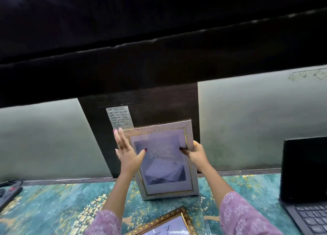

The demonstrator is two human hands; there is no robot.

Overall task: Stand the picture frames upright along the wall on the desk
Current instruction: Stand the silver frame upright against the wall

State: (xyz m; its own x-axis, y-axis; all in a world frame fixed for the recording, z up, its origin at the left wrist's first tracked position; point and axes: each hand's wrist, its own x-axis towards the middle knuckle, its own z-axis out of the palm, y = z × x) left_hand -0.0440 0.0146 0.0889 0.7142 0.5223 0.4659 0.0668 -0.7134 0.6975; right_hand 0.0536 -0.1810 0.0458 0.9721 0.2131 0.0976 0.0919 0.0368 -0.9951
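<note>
Centrally, a silver frame point(163, 161) is stood on the desk point(53, 208), its top leaned on the dark panel point(150, 107); a pale print is held inside it. Its left edge is touched by the spread left hand point(126, 152); its right edge is pinched by the right hand point(193, 151). At bottom centre, a gold frame point(168, 224) lies flat. A laptop point(304, 181) stands at lower right.
</note>
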